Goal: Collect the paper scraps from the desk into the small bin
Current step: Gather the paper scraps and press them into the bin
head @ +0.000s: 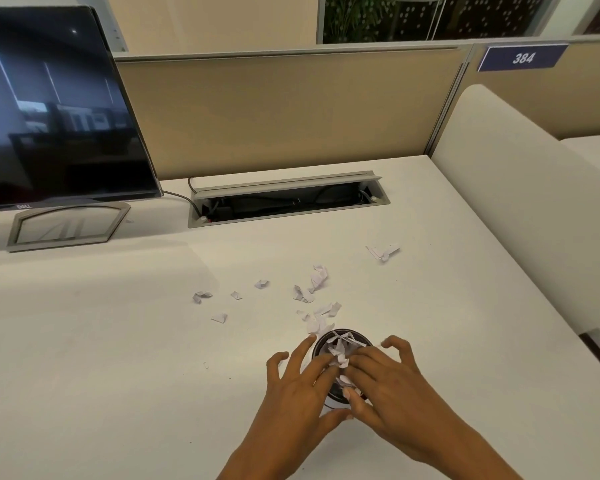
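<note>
Hovering over a small dark bin (343, 336) near the front of the white surface (101, 358), both hands meet above its mouth. The left hand (300, 386) lies with its fingers spread and fairly straight, fingertips at the bin's left rim, thumb low near the bin's base. The right hand (385, 379) covers the bin's right side, fingers loosely bent; white bits of paper (340, 351) show between the two hands' fingertips, but whether either hand actually pinches them cannot be told from this angle. More crumpled paper fills the bin's opening.

Loose paper scraps (312, 284) lie scattered on the surface beyond the bin: a cluster just behind its far rim, several small pieces further left, and one piece (382, 252) well apart to the right.

At the back left stands a dark monitor (59, 105) on a grey stand (68, 228). Beside it, an open cable tray (288, 199) is set into the surface, with a cable running to it. A beige partition (274, 109) runs behind, bearing a blue tag (522, 57) reading 384.
</note>
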Tool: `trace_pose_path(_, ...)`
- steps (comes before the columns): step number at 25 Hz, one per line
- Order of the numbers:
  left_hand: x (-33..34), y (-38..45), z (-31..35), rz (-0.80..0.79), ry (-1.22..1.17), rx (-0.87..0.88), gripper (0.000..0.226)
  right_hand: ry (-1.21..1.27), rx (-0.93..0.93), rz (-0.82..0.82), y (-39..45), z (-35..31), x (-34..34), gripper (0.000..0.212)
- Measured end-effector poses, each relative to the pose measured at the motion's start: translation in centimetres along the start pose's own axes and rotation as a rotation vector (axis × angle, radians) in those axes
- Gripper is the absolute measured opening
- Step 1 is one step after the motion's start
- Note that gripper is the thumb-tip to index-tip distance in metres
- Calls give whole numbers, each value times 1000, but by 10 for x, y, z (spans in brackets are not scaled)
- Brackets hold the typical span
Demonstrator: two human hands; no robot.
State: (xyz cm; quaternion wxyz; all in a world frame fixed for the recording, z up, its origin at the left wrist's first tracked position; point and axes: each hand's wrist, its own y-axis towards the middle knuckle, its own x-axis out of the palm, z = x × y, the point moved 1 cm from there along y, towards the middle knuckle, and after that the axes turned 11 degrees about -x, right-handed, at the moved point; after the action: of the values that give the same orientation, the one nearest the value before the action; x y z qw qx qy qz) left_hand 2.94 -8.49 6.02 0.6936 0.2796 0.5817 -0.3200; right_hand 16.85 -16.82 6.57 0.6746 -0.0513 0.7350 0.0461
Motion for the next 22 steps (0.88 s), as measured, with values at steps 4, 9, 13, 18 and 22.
trace_pose_path(4, 1, -1, -1, 91, -35, 3, 50, -1, 1, -17, 4, -3, 2, 32)
trace_pose_path(9, 5, -1, -3, 152, -50, -29, 46, -33, -17, 112, 4, -1, -6, 31)
trace_pose_path(13, 8, 0, -5, 133, -11, 21, 34, -5, -44, 364, -7, -2, -10, 31)
trace_pose_path(18, 9, 2, -5, 119, 39, 39, 34, -28, -96, 288, -12, -9, 4, 49)
trace_pose_path(22, 10, 1, -4, 113, 18, 36, 33, -53, -26, 141, -6, -13, 6, 50)
